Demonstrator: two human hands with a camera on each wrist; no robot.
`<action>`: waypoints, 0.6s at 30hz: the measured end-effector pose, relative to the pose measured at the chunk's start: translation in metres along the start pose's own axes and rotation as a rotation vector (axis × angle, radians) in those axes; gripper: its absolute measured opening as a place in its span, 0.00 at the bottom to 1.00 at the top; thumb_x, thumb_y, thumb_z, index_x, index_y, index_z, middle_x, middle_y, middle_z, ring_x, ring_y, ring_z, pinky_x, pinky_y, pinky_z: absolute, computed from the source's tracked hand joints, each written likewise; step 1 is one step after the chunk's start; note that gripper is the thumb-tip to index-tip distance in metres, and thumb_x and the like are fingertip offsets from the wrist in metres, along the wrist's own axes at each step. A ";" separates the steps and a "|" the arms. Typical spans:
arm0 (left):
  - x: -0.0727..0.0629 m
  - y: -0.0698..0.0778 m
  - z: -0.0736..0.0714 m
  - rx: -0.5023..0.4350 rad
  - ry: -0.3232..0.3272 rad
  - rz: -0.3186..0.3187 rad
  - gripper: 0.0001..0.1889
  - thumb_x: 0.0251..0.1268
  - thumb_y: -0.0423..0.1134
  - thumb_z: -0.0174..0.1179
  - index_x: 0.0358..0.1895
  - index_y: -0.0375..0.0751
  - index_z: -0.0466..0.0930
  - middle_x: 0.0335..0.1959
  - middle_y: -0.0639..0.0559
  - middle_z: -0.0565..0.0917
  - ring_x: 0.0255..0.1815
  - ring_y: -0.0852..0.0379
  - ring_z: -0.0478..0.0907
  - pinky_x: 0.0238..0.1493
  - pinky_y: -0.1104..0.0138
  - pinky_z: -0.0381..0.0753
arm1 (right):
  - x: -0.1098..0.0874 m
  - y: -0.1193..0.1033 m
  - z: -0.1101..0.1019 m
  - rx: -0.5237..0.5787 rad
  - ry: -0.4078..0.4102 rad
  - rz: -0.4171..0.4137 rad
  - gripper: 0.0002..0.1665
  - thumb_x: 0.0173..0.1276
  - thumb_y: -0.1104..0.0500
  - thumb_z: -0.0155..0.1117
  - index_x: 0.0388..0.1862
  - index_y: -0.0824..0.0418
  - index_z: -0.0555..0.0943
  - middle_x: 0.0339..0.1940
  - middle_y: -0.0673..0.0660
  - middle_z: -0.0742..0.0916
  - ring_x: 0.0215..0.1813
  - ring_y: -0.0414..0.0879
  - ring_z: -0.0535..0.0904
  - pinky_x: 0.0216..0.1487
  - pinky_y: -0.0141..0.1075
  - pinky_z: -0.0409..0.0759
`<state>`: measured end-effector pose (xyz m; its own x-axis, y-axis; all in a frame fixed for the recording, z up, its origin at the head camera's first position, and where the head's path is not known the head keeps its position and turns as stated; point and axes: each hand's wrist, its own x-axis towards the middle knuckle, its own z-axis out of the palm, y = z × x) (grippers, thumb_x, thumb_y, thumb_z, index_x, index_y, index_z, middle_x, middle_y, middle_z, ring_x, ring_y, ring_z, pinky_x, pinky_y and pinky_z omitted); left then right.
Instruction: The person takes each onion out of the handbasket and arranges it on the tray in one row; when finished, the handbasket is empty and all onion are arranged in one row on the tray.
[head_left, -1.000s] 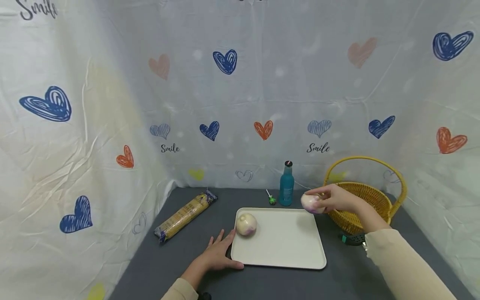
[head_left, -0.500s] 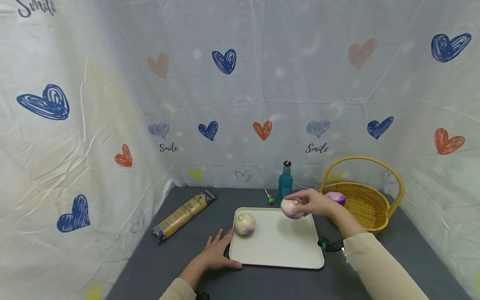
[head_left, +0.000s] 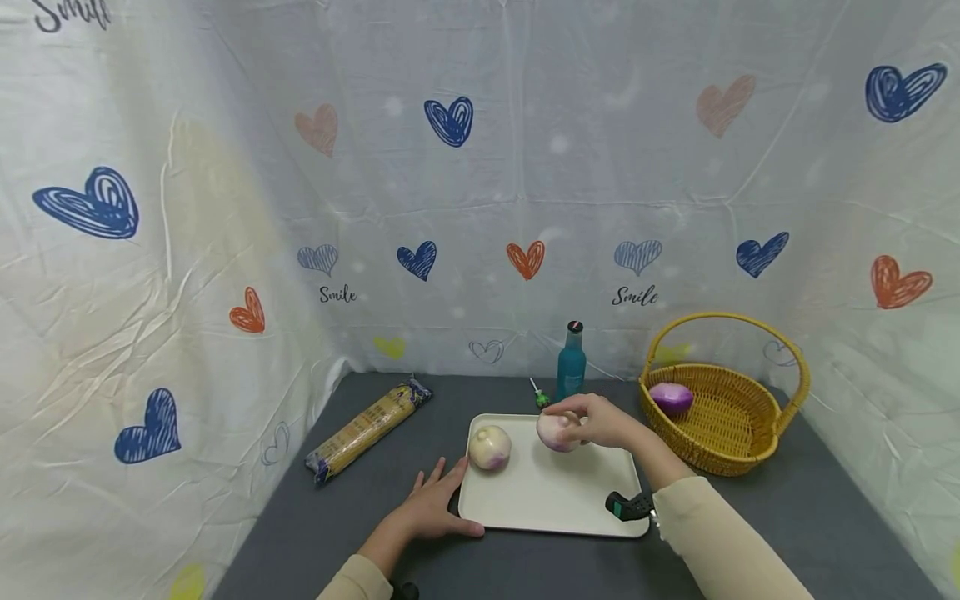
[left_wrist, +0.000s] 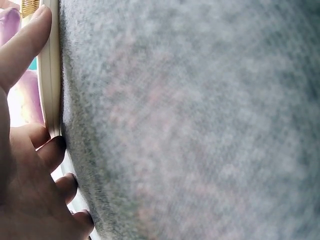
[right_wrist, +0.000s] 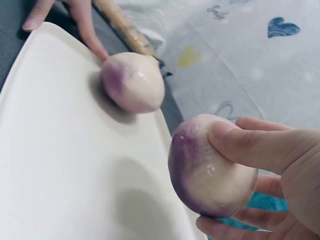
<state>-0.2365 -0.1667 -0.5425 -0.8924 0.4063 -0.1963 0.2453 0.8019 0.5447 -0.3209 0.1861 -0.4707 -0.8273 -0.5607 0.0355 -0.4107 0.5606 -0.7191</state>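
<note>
Your right hand [head_left: 600, 421] holds a round white-and-purple turnip [right_wrist: 207, 167] between its thumb and fingers, up above the white tray [head_left: 555, 500]. Your left hand [head_left: 433, 508] is spread out, touching the tray's edge, beside the other turnip [head_left: 490, 448].

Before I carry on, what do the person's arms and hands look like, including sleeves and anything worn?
The left hand and right hand are ungloved. Plain cream sleeves cover both forearms. By the right cuff juts a black device with a small green patch; by the left cuff shows a dark rounded piece, too little visible to identify.
</note>
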 end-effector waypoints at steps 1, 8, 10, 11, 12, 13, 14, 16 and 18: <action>0.000 0.000 0.000 0.001 -0.001 -0.001 0.65 0.47 0.70 0.72 0.82 0.41 0.48 0.82 0.45 0.56 0.83 0.34 0.41 0.75 0.30 0.38 | 0.002 0.000 0.004 -0.004 0.007 0.004 0.25 0.65 0.51 0.74 0.62 0.50 0.84 0.63 0.57 0.85 0.63 0.61 0.78 0.59 0.60 0.80; 0.002 -0.001 0.000 0.011 -0.002 -0.002 0.65 0.46 0.70 0.72 0.82 0.40 0.48 0.81 0.44 0.57 0.83 0.33 0.42 0.75 0.30 0.37 | 0.008 -0.002 0.024 -0.038 0.031 -0.007 0.26 0.63 0.53 0.76 0.61 0.54 0.85 0.61 0.57 0.86 0.65 0.60 0.78 0.64 0.61 0.75; 0.002 -0.001 0.000 0.012 -0.004 -0.005 0.65 0.46 0.70 0.72 0.82 0.40 0.48 0.81 0.44 0.57 0.83 0.33 0.41 0.75 0.30 0.37 | 0.009 -0.004 0.028 -0.049 0.039 -0.007 0.27 0.62 0.54 0.77 0.61 0.55 0.85 0.60 0.57 0.86 0.64 0.59 0.78 0.64 0.60 0.76; 0.002 -0.001 0.000 0.014 -0.004 -0.006 0.65 0.46 0.70 0.72 0.82 0.40 0.48 0.81 0.44 0.57 0.83 0.33 0.41 0.75 0.30 0.37 | 0.009 -0.004 0.030 -0.058 0.042 -0.008 0.27 0.62 0.54 0.77 0.61 0.55 0.85 0.60 0.58 0.86 0.64 0.60 0.78 0.64 0.60 0.76; 0.002 -0.002 0.000 0.014 -0.004 -0.008 0.65 0.46 0.71 0.72 0.82 0.41 0.47 0.82 0.44 0.57 0.83 0.34 0.41 0.75 0.31 0.37 | 0.009 -0.005 0.031 -0.068 0.047 -0.016 0.27 0.62 0.55 0.77 0.60 0.56 0.85 0.60 0.58 0.86 0.64 0.60 0.79 0.63 0.60 0.76; 0.002 -0.002 -0.001 0.012 -0.003 -0.007 0.65 0.46 0.71 0.72 0.82 0.41 0.47 0.82 0.44 0.57 0.83 0.33 0.41 0.75 0.30 0.37 | 0.009 -0.005 0.033 -0.072 0.050 -0.017 0.27 0.62 0.55 0.77 0.60 0.57 0.85 0.60 0.58 0.86 0.64 0.60 0.79 0.63 0.60 0.76; 0.002 -0.002 -0.001 0.012 -0.002 -0.007 0.66 0.46 0.71 0.72 0.82 0.41 0.47 0.82 0.44 0.57 0.83 0.33 0.41 0.75 0.31 0.37 | 0.010 -0.005 0.034 -0.073 0.053 -0.019 0.27 0.61 0.55 0.77 0.60 0.57 0.85 0.60 0.58 0.86 0.63 0.60 0.79 0.63 0.60 0.76; 0.001 -0.001 -0.002 0.010 -0.002 -0.003 0.66 0.46 0.71 0.72 0.82 0.41 0.47 0.82 0.44 0.57 0.83 0.33 0.41 0.75 0.30 0.37 | 0.010 -0.005 0.035 -0.082 0.057 -0.025 0.27 0.61 0.56 0.77 0.60 0.58 0.85 0.59 0.58 0.86 0.63 0.60 0.79 0.64 0.60 0.76; 0.001 0.000 -0.002 0.007 -0.002 0.000 0.65 0.46 0.71 0.72 0.82 0.41 0.47 0.81 0.44 0.57 0.83 0.33 0.41 0.75 0.30 0.37 | 0.012 -0.006 0.037 -0.095 0.058 -0.034 0.27 0.61 0.57 0.77 0.60 0.58 0.84 0.59 0.58 0.86 0.63 0.60 0.79 0.64 0.59 0.75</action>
<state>-0.2379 -0.1676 -0.5409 -0.8917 0.4071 -0.1980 0.2480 0.8052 0.5386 -0.3142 0.1538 -0.4916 -0.8319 -0.5456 0.1010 -0.4713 0.5987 -0.6477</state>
